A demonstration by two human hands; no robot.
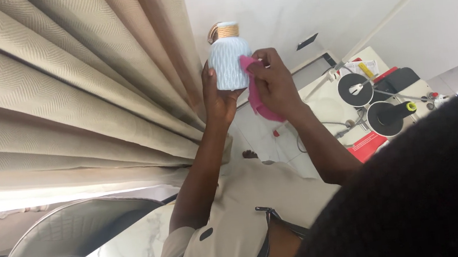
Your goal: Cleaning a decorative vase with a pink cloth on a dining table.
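Near the top middle of the frame, the left hand (217, 98) grips the bottom of a pale blue vase (229, 60). The vase stands tall, its neck pointing up. The right hand (274, 81) presses a pink cloth (255, 94) on its right side.

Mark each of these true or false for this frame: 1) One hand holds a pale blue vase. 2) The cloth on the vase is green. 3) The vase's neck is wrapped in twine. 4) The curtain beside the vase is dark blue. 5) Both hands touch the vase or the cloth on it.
1) True: the left hand grips the pale blue vase from below.
2) False: the cloth is pink.
3) True: tan twine circles the neck.
4) False: the curtain is beige.
5) True: the right hand presses the cloth against the vase's side.
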